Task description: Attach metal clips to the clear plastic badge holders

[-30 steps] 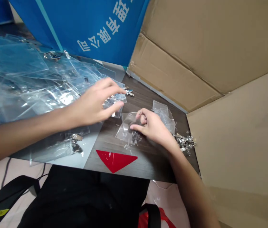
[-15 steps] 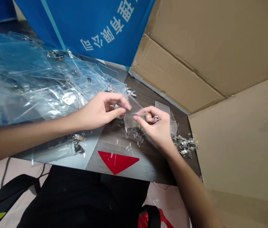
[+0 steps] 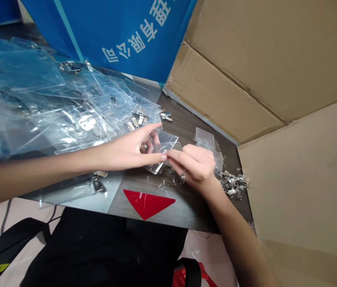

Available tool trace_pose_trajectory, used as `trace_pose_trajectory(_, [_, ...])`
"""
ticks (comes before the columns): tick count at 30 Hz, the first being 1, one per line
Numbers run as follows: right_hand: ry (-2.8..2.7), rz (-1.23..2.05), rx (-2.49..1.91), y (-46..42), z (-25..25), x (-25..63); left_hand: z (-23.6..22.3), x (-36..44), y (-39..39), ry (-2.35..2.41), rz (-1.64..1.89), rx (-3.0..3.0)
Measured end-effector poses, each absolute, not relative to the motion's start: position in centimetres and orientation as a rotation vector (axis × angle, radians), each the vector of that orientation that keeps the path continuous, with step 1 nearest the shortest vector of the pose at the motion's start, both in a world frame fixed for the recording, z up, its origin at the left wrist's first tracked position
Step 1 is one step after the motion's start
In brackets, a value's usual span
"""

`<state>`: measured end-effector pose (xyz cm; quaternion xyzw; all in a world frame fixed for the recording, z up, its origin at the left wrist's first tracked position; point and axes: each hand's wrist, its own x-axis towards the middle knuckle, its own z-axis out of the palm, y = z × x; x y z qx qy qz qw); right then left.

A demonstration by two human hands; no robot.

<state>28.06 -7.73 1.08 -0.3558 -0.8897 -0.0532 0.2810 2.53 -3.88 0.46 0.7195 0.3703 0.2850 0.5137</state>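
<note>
Pinching a clear, rectangular plastic badge holder (image 3: 165, 144) over the dark wood-grain tabletop (image 3: 192, 131), the right hand (image 3: 192, 165) is curling closed on its edge while the left hand (image 3: 126, 149) is gripping its other side, just beside a heap of clear plastic holders (image 3: 51, 103).

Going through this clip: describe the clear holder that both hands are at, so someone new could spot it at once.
On the dark wood table, find the red triangle. Just above it, the clear badge holder sits between the left hand and right hand. Unlike the big heap to the left and the small stack to the right, it has fingertips of both hands on it.
</note>
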Motion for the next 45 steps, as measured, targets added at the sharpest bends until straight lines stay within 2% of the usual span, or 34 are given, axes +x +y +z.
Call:
trace_pose_trajectory(8, [-2.36,-0.191,-0.819,-8.0,-0.2,27.9,1.1,1.9,-3.5,0.721,0.524,1.656])
trace_pose_trajectory(15, [-2.068,-0.155,-0.648,-8.3,-0.1,26.3,0.4,2.1,-3.4,0.572,0.611,1.418])
trace_pose_trajectory(23, [-1.979,0.456,-1.14,-8.5,0.8,25.7,2.3,2.4,-3.7,0.729,0.728,1.289])
trace_pose_trajectory(29, [-1.811,1.041,-1.168,-8.3,0.9,25.4,2.4,2.3,-3.7,0.85,0.704,1.339])
trace_pose_trajectory(37, [-1.766,1.222,-1.062,-8.4,1.5,25.7,1.7,2.4,-3.3,0.859,0.783,1.419])
trace_pose_trajectory(45, [-1.797,1.314,-1.149,-8.8,1.8,25.3,0.6,2.4,-3.6,0.795,0.753,1.8])
